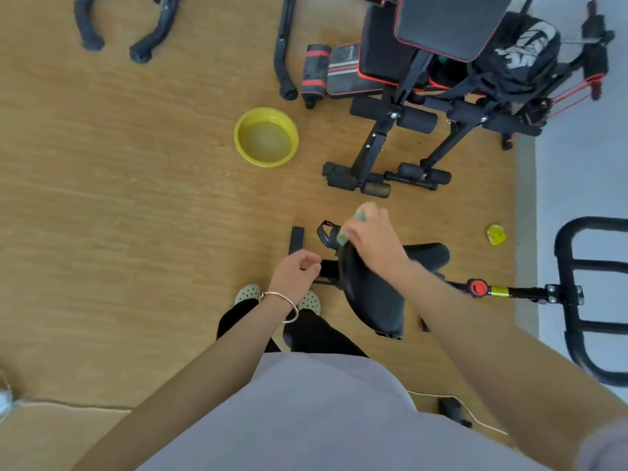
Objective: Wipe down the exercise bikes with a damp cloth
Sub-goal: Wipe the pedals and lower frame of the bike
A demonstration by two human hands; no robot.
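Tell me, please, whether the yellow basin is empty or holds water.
Holds water: the yellow basin stands upright, and pale cloudy liquid covers its bottom below the rim.

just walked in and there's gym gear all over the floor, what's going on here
A person stands over an exercise bike. The right hand grips a green cloth against the front end of the black saddle. The left hand hangs loosely curled beside it and holds nothing. A yellow basin of water sits on the wooden floor ahead, near a weight bench.
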